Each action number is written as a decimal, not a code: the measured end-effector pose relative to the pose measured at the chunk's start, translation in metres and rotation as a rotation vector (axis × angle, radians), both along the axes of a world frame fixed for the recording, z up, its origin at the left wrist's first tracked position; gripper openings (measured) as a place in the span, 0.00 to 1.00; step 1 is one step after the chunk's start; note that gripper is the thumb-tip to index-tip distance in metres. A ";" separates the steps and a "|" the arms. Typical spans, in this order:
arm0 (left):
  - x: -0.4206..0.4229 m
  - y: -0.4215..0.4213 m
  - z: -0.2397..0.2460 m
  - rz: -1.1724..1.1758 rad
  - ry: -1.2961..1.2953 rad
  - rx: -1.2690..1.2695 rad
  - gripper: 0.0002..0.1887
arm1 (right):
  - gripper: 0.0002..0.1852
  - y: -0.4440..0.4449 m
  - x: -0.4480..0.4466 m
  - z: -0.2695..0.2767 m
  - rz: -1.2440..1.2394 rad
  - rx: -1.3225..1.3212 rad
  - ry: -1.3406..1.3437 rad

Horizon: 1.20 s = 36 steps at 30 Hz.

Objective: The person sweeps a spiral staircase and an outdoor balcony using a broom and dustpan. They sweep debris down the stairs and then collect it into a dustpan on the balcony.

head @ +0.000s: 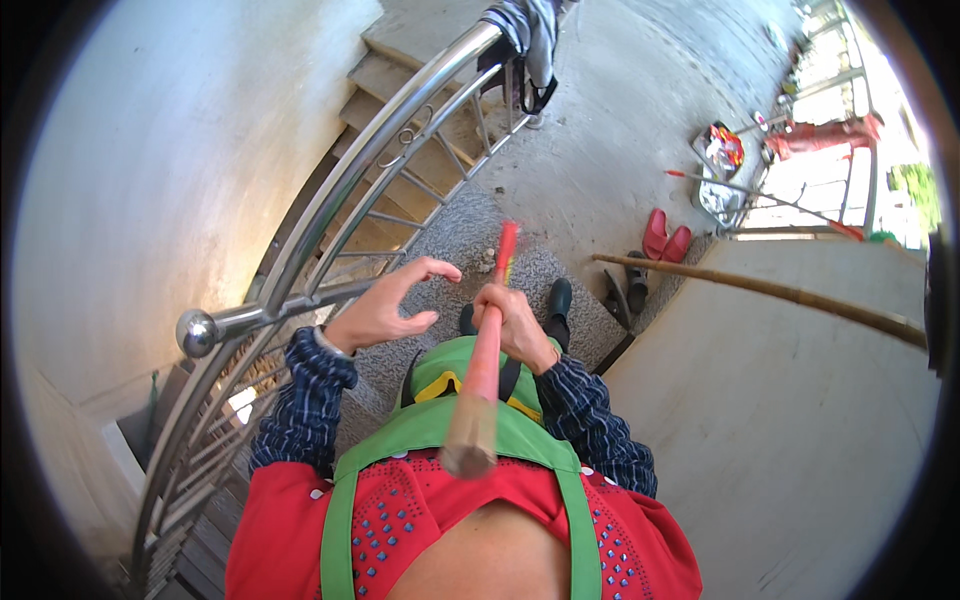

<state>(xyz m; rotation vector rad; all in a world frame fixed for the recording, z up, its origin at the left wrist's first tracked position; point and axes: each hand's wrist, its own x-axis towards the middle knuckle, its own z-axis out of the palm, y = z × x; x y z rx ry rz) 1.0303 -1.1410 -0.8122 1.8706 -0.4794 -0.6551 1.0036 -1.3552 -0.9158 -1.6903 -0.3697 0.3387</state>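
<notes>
My right hand (514, 322) is closed around a pole with a red sleeve (486, 360). The pole stands in front of my body, its bare, blurred end pointing up towards the camera. Its lower red end is over the speckled floor, and whatever lies beyond it is too blurred to tell. To the left of the pole, my left hand (394, 304) is held apart from it, thumb and fingers curved and spread with nothing between them. It is close to the stainless steel handrail (300, 236). Below both hands is my green apron (442, 427).
A staircase (390, 82) lies behind the railing, with grey cloths (525, 34) hung over the rail. At right are a bamboo pole (757, 285), pink slippers (655, 234), dark shoes (636, 281), a thin red-tipped rod (750, 190) and filled containers (718, 199). A pale wall (787, 420) bounds the right side.
</notes>
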 end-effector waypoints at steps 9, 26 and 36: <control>-0.039 -0.143 -0.173 0.498 0.097 0.081 0.16 | 0.07 -0.117 0.066 0.060 0.440 0.018 -0.293; -0.047 -0.162 -0.295 0.881 0.025 0.286 0.05 | 0.04 -0.106 0.106 -0.019 0.600 -0.010 0.360; 0.015 -0.166 -0.196 0.835 -0.116 0.108 0.08 | 0.07 -0.087 0.136 0.110 0.539 -0.221 0.226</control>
